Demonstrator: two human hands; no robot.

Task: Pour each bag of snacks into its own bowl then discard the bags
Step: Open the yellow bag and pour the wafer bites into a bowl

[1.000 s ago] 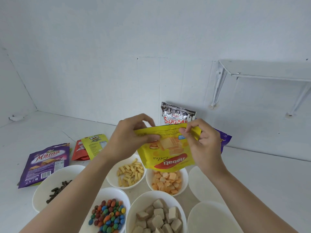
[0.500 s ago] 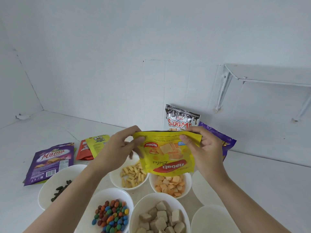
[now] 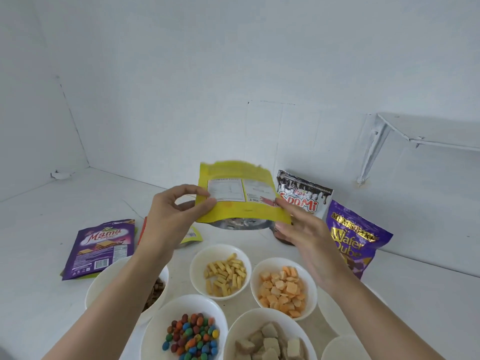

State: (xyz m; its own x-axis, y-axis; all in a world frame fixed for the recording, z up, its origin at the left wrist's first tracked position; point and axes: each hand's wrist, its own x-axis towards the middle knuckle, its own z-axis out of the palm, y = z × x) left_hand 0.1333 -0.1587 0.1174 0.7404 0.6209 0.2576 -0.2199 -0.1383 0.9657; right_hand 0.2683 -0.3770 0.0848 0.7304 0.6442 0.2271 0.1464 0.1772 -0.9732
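While you hold one yellow bag (image 3: 233,203) above counter (image 3: 39,229), behind bowls, silver mouth at bottom: left hand (image 3: 168,216) pinches left edge; right hand (image 3: 306,235) loose, fingers straight, touching right edge. Seven white bowls (image 3: 220,249), five with snacks. Two bags upright at wall (image 3: 233,74): Soomi bag (image 3: 304,201), Wafer Cube bag (image 3: 355,240). One Mama bag (image 3: 101,248) flat at left.
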